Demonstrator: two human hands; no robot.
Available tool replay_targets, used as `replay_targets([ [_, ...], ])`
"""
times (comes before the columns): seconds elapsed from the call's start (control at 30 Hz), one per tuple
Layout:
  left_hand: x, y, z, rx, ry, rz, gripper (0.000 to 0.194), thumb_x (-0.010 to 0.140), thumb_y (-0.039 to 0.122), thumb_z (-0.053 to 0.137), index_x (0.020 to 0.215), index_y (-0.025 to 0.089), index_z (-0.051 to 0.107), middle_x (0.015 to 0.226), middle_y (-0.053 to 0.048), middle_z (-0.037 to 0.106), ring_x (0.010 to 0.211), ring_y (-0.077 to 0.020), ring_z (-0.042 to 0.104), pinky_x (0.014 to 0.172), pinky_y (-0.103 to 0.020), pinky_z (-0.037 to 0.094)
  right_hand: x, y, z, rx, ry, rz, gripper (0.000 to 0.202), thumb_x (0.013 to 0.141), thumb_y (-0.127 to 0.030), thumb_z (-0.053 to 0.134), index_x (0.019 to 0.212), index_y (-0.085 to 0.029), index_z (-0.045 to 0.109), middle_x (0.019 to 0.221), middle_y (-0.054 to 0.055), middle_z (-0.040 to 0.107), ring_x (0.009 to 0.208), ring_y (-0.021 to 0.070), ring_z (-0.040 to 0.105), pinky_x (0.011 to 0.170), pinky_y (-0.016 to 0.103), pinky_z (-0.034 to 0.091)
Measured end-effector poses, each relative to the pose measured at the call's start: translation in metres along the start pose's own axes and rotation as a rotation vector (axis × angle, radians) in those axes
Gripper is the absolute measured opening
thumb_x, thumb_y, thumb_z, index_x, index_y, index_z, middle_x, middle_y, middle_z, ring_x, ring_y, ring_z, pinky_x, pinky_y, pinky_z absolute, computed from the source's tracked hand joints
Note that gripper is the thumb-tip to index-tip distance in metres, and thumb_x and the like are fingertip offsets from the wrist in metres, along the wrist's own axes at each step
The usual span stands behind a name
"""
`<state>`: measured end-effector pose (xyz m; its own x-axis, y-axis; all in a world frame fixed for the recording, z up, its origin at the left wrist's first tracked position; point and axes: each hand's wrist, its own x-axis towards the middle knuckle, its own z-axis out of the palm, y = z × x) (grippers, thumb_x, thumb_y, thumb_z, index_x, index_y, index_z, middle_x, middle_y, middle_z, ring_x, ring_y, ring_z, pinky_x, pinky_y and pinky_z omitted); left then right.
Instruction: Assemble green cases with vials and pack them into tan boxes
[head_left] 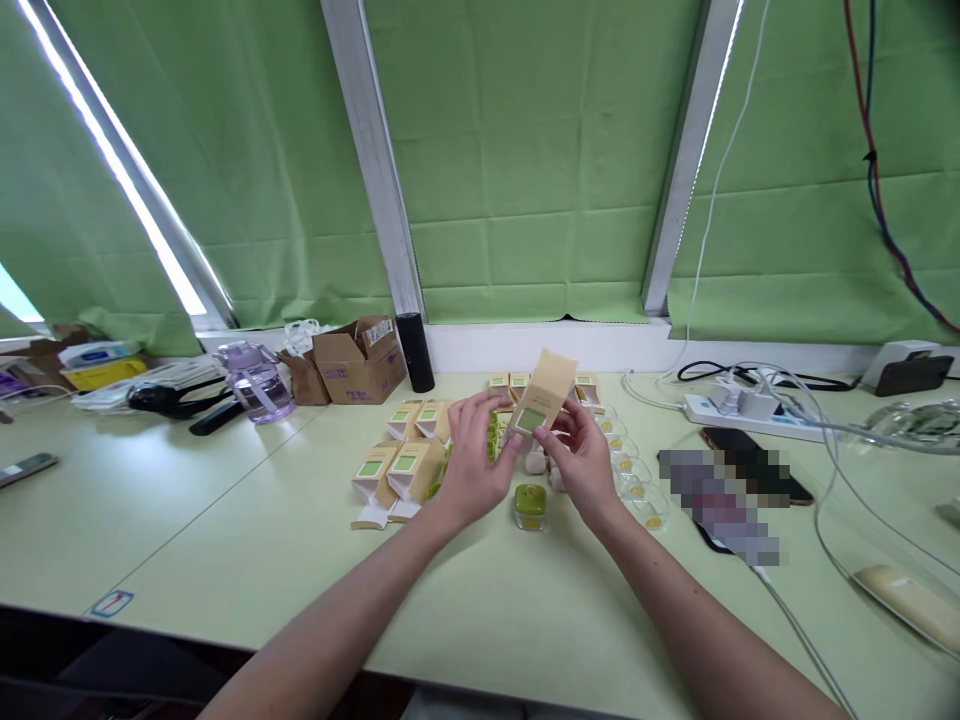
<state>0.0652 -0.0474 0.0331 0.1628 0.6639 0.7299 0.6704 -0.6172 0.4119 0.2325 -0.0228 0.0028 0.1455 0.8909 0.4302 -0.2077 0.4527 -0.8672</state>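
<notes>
Between my two hands is a small tan paper box (550,385) with a green square on its lower part, tilted over the table. My left hand (480,455) grips its lower left edge, and my right hand (583,455) pinches its lower right side. Below them a small clear jar with a green lid (531,505) stands on the table. Several similar tan boxes (405,465) stand to the left with their bottom flaps out. Behind my hands are more tan boxes and green-lidded jars, partly hidden. Clear containers with yellow bits (632,468) line up on the right.
On the pale green table (225,520) stand a purple bottle (257,382), a cardboard box (360,365) and a black cylinder (415,352) at the back left. Phones (754,465), a power strip (757,412) and white cables lie at the right.
</notes>
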Motion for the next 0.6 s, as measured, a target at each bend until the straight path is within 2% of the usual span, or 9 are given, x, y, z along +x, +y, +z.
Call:
replay_targets([
  [0.1,0.013,-0.010,0.003,-0.138,-0.119,-0.060,0.055,0.096,0.034,0.064,0.147,0.028,0.045,0.148,-0.012,0.055,0.140,-0.0308,0.045,0.112,-0.048,0.046,-0.002,-0.003,-0.001,-0.144,-0.004,-0.111,0.047,0.081,-0.032,0.078,0.126,-0.026,0.065,0.117,0.009,0.075,0.103,0.0267,0.069,0.092,0.045,0.053],
  [0.2,0.015,-0.019,0.008,-0.171,-0.150,-0.012,0.055,0.094,0.027,0.064,0.146,0.029,0.046,0.150,-0.010,0.054,0.142,-0.0291,0.044,0.113,-0.046,0.047,-0.004,-0.004,-0.004,-0.260,0.007,-0.202,0.045,0.080,-0.022,0.072,0.124,-0.027,0.067,0.121,0.008,0.075,0.111,0.0291,0.068,0.100,0.048,0.052],
  [0.33,0.006,-0.025,0.013,-0.099,-0.051,0.101,0.047,0.089,0.015,0.065,0.133,0.027,0.051,0.139,-0.010,0.060,0.137,-0.0279,0.049,0.117,-0.047,0.042,-0.006,-0.001,-0.008,-0.355,-0.077,-0.376,0.056,0.080,-0.011,0.061,0.132,-0.031,0.065,0.138,0.006,0.070,0.129,0.0304,0.063,0.112,0.052,0.047],
  [0.43,0.000,-0.030,0.014,-0.018,0.077,0.174,0.045,0.087,0.010,0.064,0.127,0.026,0.052,0.138,-0.012,0.058,0.134,-0.0291,0.050,0.113,-0.049,0.043,-0.006,0.002,-0.010,-0.425,-0.129,-0.529,0.063,0.083,-0.010,0.059,0.141,-0.033,0.058,0.153,0.005,0.060,0.144,0.0309,0.053,0.119,0.056,0.042],
  [0.5,-0.002,-0.036,0.015,0.015,0.177,0.242,0.041,0.088,0.011,0.066,0.124,0.026,0.054,0.137,-0.013,0.056,0.133,-0.0299,0.049,0.111,-0.050,0.044,-0.005,0.005,-0.011,-0.505,-0.109,-0.599,0.064,0.086,-0.012,0.057,0.147,-0.032,0.053,0.153,0.007,0.059,0.143,0.0315,0.052,0.118,0.059,0.042],
  [0.6,-0.004,-0.044,0.015,0.070,0.273,0.339,0.038,0.088,0.012,0.069,0.119,0.026,0.054,0.137,-0.014,0.055,0.130,-0.0303,0.050,0.107,-0.052,0.044,-0.003,0.010,-0.013,-0.629,-0.047,-0.656,0.059,0.090,-0.011,0.052,0.146,-0.029,0.052,0.142,0.009,0.063,0.134,0.0319,0.054,0.113,0.059,0.046],
])
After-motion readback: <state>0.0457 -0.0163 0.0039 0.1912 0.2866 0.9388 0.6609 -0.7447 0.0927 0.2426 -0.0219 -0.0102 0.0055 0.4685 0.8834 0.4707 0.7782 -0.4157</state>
